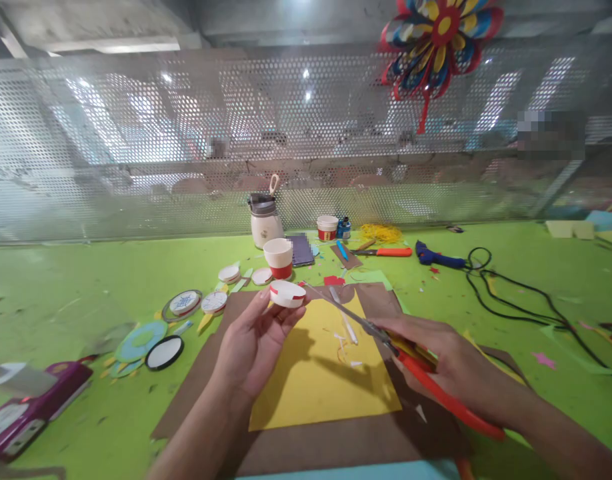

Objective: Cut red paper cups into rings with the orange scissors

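Note:
My left hand (pixel 253 347) is closed on a shallow white paper cup bottom (pixel 287 295) with bits of red on its rim, held between thumb and fingers. In my right hand (pixel 443 353) is a pair of scissors (pixel 421 383) with red handles. Their blades point left, and the tips lie close to the right edge of the cup piece; whether they touch it I cannot tell. Beneath both hands lies a yellow sheet (pixel 326 393) on a brown board (pixel 316 447). A white pen (pixel 349 323) and small paper scraps rest on the sheet.
Behind stand a paper cup (pixel 279 259), a bottle (pixel 266 223) and a smaller cup (pixel 327 228). A utility knife (pixel 391 252) and blue glue gun (pixel 439 256) with a looping black cord lie right. Left are a black-rimmed disc (pixel 165 352) and a purple power strip (pixel 51 407).

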`<control>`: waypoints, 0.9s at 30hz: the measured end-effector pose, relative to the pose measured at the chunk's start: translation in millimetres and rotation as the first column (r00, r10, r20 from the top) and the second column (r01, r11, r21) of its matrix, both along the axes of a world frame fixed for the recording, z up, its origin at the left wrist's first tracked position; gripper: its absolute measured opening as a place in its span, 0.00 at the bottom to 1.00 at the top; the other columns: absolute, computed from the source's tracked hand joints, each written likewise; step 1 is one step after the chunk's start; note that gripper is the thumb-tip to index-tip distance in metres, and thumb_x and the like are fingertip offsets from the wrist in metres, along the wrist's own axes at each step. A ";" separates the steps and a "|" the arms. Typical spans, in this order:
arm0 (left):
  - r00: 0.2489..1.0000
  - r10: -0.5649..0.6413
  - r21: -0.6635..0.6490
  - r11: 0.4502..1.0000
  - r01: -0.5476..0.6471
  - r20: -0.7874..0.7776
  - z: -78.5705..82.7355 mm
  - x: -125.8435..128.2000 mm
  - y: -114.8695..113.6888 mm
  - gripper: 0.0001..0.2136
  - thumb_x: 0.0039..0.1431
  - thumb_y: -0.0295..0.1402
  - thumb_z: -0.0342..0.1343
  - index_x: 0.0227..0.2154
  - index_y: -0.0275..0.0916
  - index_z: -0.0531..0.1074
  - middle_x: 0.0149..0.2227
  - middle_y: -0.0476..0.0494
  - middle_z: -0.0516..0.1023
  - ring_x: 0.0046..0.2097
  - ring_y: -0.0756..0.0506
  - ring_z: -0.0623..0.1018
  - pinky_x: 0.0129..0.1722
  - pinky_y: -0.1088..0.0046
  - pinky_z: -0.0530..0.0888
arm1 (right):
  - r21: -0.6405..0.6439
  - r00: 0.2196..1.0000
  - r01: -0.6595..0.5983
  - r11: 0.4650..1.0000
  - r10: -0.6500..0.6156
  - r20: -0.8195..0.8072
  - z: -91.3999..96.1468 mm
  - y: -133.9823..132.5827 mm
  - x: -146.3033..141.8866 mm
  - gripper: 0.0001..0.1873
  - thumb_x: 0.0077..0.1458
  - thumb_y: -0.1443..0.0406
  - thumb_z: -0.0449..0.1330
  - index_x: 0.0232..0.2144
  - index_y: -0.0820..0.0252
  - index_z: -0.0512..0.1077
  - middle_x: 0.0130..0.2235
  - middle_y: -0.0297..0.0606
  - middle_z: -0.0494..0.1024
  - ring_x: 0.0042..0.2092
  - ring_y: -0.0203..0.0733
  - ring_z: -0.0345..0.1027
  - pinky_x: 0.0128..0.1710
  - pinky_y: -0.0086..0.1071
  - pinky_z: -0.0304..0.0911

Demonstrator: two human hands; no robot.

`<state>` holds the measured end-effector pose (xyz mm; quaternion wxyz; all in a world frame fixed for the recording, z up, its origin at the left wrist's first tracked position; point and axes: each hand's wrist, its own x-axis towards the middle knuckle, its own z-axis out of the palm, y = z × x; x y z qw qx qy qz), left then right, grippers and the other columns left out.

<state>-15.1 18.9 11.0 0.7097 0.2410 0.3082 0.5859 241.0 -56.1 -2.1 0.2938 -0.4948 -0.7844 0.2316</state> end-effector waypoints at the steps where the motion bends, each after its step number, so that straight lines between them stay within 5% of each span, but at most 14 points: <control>1: 1.000 -0.003 0.000 1.000 0.003 0.002 -0.2 0.2 -0.1 0.12 0.64 0.26 0.51 0.46 0.27 0.74 0.40 0.28 0.83 0.41 0.38 0.84 0.38 0.68 0.82 | -0.015 1.000 -0.002 1.000 0.002 -0.004 0.3 -0.3 -0.2 0.33 0.49 0.76 0.58 0.57 0.53 0.70 0.56 0.39 0.76 0.54 0.49 0.72 0.54 0.39 0.67; 13: 0.999 -0.046 0.076 0.996 0.047 -0.015 -1.4 -1.2 -2.1 0.16 0.64 0.26 0.51 0.54 0.31 0.71 0.45 0.29 0.81 0.43 0.38 0.83 0.41 0.68 0.81 | -0.013 0.998 0.025 1.000 -0.026 -0.049 -0.8 3.5 -2.1 0.29 0.51 0.74 0.58 0.56 0.59 0.72 0.56 0.44 0.76 0.54 0.54 0.71 0.54 0.44 0.66; 21: 0.994 -0.098 0.068 0.993 0.101 -0.051 -1.9 -1.2 -4.8 0.18 0.64 0.27 0.52 0.56 0.31 0.70 0.46 0.28 0.81 0.44 0.34 0.83 0.40 0.69 0.81 | -0.009 0.998 0.001 1.000 -0.002 -0.069 -3.5 3.2 -0.1 0.32 0.52 0.75 0.58 0.59 0.56 0.68 0.59 0.44 0.73 0.57 0.54 0.69 0.56 0.46 0.65; 27: 0.998 -0.061 0.070 0.996 0.063 -0.029 -2.2 2.3 -3.7 0.17 0.62 0.23 0.53 0.54 0.32 0.73 0.42 0.33 0.83 0.39 0.40 0.84 0.39 0.69 0.82 | -0.031 0.999 -0.032 0.999 0.032 -0.005 1.7 -4.0 -2.7 0.34 0.52 0.76 0.56 0.60 0.52 0.67 0.57 0.42 0.76 0.54 0.50 0.72 0.54 0.42 0.66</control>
